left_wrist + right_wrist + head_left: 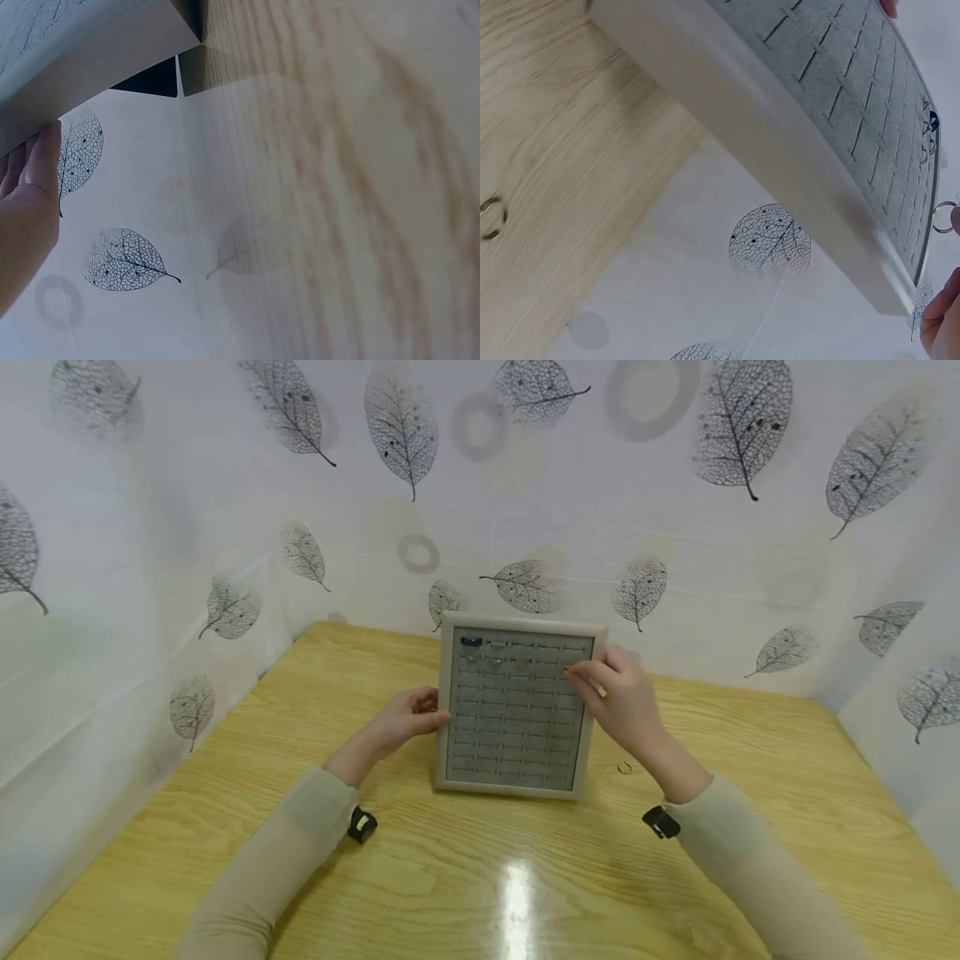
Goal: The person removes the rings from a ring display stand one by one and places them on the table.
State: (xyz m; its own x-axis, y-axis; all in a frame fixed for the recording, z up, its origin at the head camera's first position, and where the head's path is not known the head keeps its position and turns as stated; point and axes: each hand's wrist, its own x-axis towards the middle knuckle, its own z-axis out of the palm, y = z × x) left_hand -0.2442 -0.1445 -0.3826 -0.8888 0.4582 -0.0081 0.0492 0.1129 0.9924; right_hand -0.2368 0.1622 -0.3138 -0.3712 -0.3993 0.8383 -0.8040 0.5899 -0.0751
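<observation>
Ring board (pixel 517 718) mid-table, upright-ish, seems tilted back a bit, lower edge toward 6 o'clock. Left hand (pixel 401 722) grips its 9 o'clock side, thumb at the front edge, fingers going behind. Right hand (pixel 626 702) at 3 o'clock, thumb and finger pinching a thin ring (pixel 935 216), held at about 2 o'clock on the board; seated or not, can't tell. Hands apart, board between them.

Handling: pinched ring looks light, stiff, smooth, probably slippery; best taken by the band's outer edge, fingertips only. Board probably light, rigid frame, soft face; hold by the frame sides, don't press the padding.

Materials: frame pale, smooth, squared, satin sheen. Insert grey, fuzzy, felt-like, rows of short slits. Dark wide ring (pixel 471 642) at 11 o'clock, few thin ones near it, detail too small. Loose gold-toned ring (pixel 625 768) lies on the table at 4 o'clock from board. Table (pixel 397 877) yellow woodgrain, glossy; leaf-print sheet (pixel 360 560) at 12 o'clock, creased
</observation>
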